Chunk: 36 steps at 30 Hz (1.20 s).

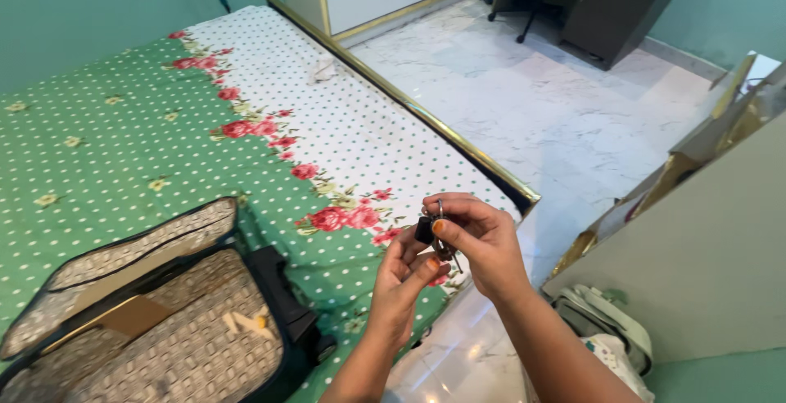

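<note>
Right hand (pixel 483 247) pinches small black padlock (pixel 424 229) with keys; left hand (pixel 405 276) fingers curl beneath, touching it. Held over bed (pixel 164 149) edge; loose pinch could drop it onto floor (pixel 532 108).

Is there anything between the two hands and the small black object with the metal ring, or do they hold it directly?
Nothing visible stands between them. The right hand pinches the small black object with its metal ring directly, and the left hand touches it from below, above the bed edge.
</note>
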Motion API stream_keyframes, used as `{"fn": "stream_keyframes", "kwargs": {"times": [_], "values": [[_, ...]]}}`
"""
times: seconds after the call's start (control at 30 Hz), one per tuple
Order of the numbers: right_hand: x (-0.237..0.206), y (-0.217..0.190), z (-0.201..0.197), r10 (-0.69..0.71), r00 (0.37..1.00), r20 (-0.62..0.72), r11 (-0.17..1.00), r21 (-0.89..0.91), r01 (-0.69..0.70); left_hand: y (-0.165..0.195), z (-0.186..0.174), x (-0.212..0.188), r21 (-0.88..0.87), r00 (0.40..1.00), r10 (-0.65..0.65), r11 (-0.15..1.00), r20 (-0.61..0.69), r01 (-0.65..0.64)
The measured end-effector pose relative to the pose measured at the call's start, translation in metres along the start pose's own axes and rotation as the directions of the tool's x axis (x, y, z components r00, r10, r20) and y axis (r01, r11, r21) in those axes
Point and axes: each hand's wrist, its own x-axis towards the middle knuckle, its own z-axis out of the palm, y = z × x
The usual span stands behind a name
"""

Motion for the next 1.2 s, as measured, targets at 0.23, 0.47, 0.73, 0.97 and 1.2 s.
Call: {"fn": "stream_keyframes", "kwargs": {"times": [0.23,0.47,0.73,0.97,1.2], "values": [[0.022,-0.010,-0.070,-0.072,0.995,-0.067,0.997,-0.036,0.070,-0.045,0.035,0.045,-0.014,0.995,-0.087,0.996,0.042,0.088],[0.052,-0.012,-0.116,-0.136,0.977,-0.165,0.990,-0.062,0.127,-0.071,0.044,0.095,-0.007,0.988,-0.136,0.991,0.069,0.137],[0.126,-0.003,-0.168,-0.172,0.922,-0.348,0.984,-0.015,0.178,-0.082,0.052,0.190,0.021,0.967,-0.220,0.975,0.129,0.219],[0.173,0.006,-0.232,-0.224,0.824,-0.521,0.973,-0.065,0.223,-0.121,0.051,0.261,0.031,0.940,-0.292,0.956,0.176,0.291],[0.219,0.015,-0.319,-0.247,0.689,-0.682,0.966,-0.115,0.233,-0.152,0.056,0.314,0.074,0.926,-0.340,0.940,0.162,0.333]]}}
